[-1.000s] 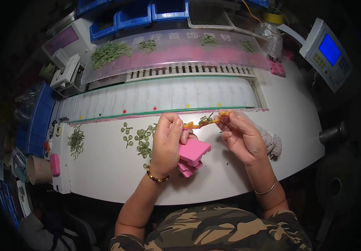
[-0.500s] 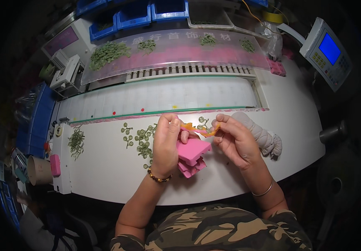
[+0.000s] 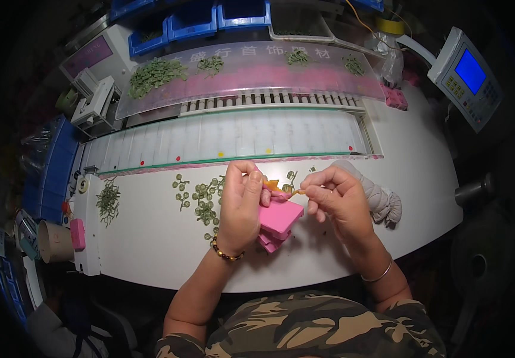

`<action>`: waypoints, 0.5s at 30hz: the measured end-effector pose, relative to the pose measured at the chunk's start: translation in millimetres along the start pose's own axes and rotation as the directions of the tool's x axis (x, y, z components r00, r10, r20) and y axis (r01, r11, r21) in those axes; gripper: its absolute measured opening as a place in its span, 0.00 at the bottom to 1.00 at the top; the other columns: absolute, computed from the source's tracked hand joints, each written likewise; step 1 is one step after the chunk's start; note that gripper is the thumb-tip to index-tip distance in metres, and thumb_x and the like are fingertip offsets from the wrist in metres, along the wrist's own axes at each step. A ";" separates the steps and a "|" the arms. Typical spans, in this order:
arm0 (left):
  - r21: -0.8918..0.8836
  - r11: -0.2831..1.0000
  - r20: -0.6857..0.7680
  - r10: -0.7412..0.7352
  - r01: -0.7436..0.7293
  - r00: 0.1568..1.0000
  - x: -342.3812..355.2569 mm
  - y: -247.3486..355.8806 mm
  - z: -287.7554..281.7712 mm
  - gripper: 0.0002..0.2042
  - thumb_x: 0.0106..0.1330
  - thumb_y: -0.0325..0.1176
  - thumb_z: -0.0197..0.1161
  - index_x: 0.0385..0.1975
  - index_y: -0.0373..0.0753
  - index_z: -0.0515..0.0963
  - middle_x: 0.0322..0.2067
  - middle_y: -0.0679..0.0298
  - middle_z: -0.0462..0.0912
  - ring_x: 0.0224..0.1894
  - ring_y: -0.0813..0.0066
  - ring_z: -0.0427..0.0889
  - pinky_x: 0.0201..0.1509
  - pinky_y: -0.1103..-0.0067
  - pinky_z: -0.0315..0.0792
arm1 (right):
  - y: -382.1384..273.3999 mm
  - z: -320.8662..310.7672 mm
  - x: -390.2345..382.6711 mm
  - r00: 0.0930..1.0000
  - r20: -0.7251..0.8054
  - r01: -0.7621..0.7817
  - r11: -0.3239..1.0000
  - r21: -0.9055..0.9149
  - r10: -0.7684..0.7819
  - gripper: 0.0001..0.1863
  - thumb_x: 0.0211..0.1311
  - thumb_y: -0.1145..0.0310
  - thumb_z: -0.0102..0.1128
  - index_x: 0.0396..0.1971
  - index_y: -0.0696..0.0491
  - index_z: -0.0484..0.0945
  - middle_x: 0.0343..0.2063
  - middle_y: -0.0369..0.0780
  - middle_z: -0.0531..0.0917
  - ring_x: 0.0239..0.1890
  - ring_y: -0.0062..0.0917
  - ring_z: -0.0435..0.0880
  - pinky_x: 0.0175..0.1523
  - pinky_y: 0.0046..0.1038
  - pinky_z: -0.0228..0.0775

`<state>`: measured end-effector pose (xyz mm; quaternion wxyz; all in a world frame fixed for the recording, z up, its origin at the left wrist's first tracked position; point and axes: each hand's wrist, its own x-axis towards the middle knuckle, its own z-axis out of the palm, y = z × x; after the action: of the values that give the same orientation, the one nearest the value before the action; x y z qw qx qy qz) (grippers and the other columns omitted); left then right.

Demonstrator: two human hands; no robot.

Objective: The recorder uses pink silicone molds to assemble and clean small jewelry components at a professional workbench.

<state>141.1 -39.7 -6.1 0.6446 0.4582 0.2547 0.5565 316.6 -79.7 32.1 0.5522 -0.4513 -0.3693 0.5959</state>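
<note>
My left hand [image 3: 240, 200] is closed on a thin pink and orange rubbery piece [image 3: 274, 187], pinched between thumb and fingers. From its right end a narrow orange strip [image 3: 297, 193] reaches to my right hand [image 3: 342, 204], whose thumb and forefinger pinch the tip. Right below my left fingers is a smooth pink block [image 3: 282, 216], with a second, notched pink block [image 3: 273, 241] under it. Whether my left hand also bears the upper block, I cannot tell. Small green branched pieces with round ends [image 3: 203, 200] lie left of and behind my left hand.
Beyond my hands runs a glass-edged conveyor strip [image 3: 233, 134] with coloured dots. Grey bundled cloth [image 3: 376, 194] lies right of my right hand. Thin green sprigs [image 3: 108, 201] lie far left, near a pink block [image 3: 78, 234]. A control panel with blue screen [image 3: 469, 74] stands back right.
My right hand has turned over, fingers now pinching down on the strip's end. The pink block has shifted slightly right and nearer. The coloured dots on the conveyor strip have moved left.
</note>
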 end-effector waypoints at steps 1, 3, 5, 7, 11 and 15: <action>-0.001 1.000 0.001 -0.001 0.001 1.000 -0.4 0.3 0.7 0.07 0.76 0.35 0.45 0.40 0.38 0.63 0.31 0.67 0.70 0.27 0.87 0.65 0.34 0.86 0.68 | 3.5 1.0 -1.3 1.000 0.007 0.015 1.000 -0.024 -0.015 0.06 0.63 0.75 0.60 0.38 0.58 0.74 0.27 0.36 0.78 0.21 0.11 0.74 0.22 0.12 0.65; 0.153 0.986 0.038 0.067 -0.072 0.997 -1.4 3.2 2.4 0.06 0.75 0.33 0.46 0.41 0.38 0.63 0.31 0.67 0.69 0.27 0.88 0.65 0.34 0.87 0.67 | 5.9 0.7 -1.7 0.999 0.015 0.032 0.998 -0.049 -0.031 0.07 0.62 0.76 0.60 0.39 0.57 0.73 0.28 0.37 0.79 0.20 0.11 0.74 0.21 0.12 0.65; 0.173 0.981 0.040 0.086 -0.092 0.995 -1.2 2.5 2.9 0.05 0.74 0.31 0.47 0.40 0.37 0.62 0.30 0.69 0.69 0.26 0.88 0.66 0.32 0.88 0.67 | 5.2 -0.2 -1.3 0.998 -0.030 0.046 0.999 -0.008 -0.046 0.12 0.61 0.76 0.62 0.43 0.57 0.72 0.25 0.34 0.76 0.21 0.11 0.74 0.22 0.12 0.66; 0.195 0.975 0.041 0.105 -0.110 0.994 -1.4 2.4 2.3 0.05 0.74 0.30 0.48 0.40 0.37 0.62 0.28 0.70 0.68 0.26 0.89 0.66 0.31 0.88 0.66 | 2.1 0.8 -2.0 0.997 -0.001 0.073 0.995 -0.067 -0.074 0.17 0.60 0.77 0.63 0.47 0.57 0.70 0.24 0.33 0.75 0.20 0.10 0.72 0.22 0.12 0.63; 0.231 0.969 0.060 0.079 -0.091 0.995 -1.2 8.1 4.4 0.05 0.73 0.30 0.49 0.40 0.36 0.63 0.27 0.70 0.69 0.25 0.89 0.67 0.28 0.88 0.66 | -2.3 0.4 -1.4 0.989 0.103 0.127 0.964 -0.235 -0.106 0.21 0.57 0.76 0.66 0.51 0.58 0.73 0.20 0.27 0.71 0.19 0.05 0.63 0.23 0.12 0.54; 0.308 0.951 0.154 -0.026 -0.023 0.988 -2.0 5.0 -2.3 0.05 0.73 0.30 0.49 0.40 0.35 0.64 0.24 0.71 0.69 0.24 0.89 0.68 0.28 0.88 0.66 | -9.0 -6.2 -0.3 0.973 0.226 0.063 0.904 -0.424 0.038 0.17 0.57 0.74 0.67 0.46 0.58 0.79 0.17 0.25 0.69 0.19 0.04 0.61 0.24 0.12 0.51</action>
<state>136.3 -41.1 -3.1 0.5835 0.5954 0.2875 0.4716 325.4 -79.3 38.6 0.3973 -0.4874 -0.5549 0.5447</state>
